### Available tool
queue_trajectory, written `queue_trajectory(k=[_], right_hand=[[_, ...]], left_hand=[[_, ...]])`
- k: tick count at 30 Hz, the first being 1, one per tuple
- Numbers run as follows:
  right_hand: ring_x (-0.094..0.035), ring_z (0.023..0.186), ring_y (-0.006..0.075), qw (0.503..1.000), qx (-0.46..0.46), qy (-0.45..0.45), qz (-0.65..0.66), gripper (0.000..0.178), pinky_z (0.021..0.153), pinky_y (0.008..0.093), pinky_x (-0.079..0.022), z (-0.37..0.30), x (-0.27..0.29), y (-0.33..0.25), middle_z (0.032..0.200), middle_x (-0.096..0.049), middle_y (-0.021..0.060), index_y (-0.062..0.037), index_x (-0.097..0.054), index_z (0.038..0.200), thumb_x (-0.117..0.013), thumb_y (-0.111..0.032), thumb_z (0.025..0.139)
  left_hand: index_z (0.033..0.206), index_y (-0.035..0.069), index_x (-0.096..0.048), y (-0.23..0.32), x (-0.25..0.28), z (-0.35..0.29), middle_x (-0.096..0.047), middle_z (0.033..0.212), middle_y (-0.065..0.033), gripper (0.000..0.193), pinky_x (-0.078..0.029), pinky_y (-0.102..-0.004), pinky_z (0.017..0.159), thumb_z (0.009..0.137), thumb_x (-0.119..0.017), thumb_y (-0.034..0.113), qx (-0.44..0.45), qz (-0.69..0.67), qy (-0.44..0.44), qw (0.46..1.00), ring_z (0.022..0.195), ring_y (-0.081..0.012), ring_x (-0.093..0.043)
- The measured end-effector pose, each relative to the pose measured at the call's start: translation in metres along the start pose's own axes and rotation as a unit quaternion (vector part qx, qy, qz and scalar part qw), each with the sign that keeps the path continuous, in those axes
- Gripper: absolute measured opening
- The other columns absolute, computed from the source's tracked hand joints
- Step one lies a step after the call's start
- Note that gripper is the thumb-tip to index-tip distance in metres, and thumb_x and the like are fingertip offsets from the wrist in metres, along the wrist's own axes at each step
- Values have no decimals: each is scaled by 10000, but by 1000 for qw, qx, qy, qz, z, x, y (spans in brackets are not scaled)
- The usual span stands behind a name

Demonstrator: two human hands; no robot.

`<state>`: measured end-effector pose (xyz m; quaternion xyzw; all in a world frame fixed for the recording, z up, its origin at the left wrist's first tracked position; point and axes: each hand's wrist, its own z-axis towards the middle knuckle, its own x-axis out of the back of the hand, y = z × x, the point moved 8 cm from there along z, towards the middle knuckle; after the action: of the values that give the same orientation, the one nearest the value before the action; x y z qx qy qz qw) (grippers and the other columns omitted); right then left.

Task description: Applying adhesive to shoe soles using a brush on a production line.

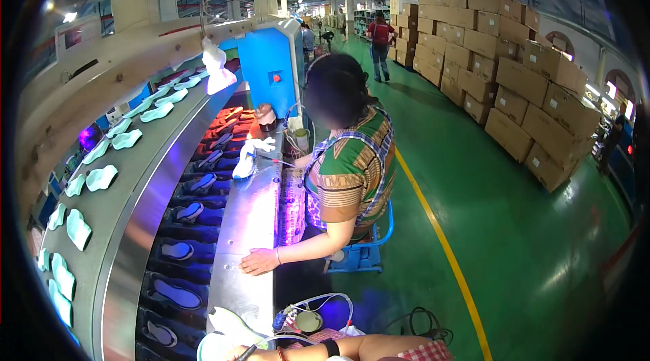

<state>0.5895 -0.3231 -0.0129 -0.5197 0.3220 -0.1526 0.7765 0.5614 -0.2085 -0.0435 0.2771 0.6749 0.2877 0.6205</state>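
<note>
Along the lower edge, my right hand (245, 353) is closed around a thin pen-like tool (252, 347) with a pale tube running from it. My right wrist wears a black band. A pale, curved piece (233, 322) like a shoe sole stands just beyond that hand. The white patch below it may be my left hand in a glove; its fingers cannot be made out. Beside them, dark shoes with pale soles (177, 292) lie in a row on a rack. A metal ledge (245, 226) runs along the rack.
A seated co-worker (355, 158) rests a bare hand (259, 261) on the ledge. Pale green sole pieces (79, 229) lie on a conveyor (128, 178) at left. A round container (309, 321) and cables are near my arm. Stacked cartons (511, 83) line the aisle.
</note>
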Motion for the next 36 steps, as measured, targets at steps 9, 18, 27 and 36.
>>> queue_trajectory(k=[9,18,27,36], right_hand=[[-550,687,92,1000,-5,-21,-7,193,598,218,-446,22,-10,8,801,-596,42,-21,-585,934,-616,-62,748],[-554,723,99,999,-8,-41,-3,201,635,225,-451,41,-19,25,823,-596,46,-25,-583,944,-616,-65,750],[-559,759,105,997,35,-31,-69,209,671,233,-455,47,-16,64,845,-595,49,-29,-581,954,-615,-67,752],[-544,919,143,998,-8,-69,-2,267,812,272,-417,50,-41,35,958,-592,68,-31,-553,1011,-603,-24,748]], left_hand=[[1134,10,-441,16,7,-7,-555,1018,-167,430,-507,-410,713,849,-418,330,-32,29,-15,999,846,-288,-583],[1137,12,-442,29,20,-18,-556,1017,-165,428,-500,-409,731,847,-422,325,-63,60,16,996,854,-286,-581],[1140,14,-443,41,36,-31,-557,1016,-163,426,-492,-409,749,845,-427,320,-91,93,36,991,861,-284,-578],[1143,16,-444,50,40,-49,-558,1015,-160,424,-485,-408,767,842,-431,315,-118,134,25,984,869,-282,-576]])
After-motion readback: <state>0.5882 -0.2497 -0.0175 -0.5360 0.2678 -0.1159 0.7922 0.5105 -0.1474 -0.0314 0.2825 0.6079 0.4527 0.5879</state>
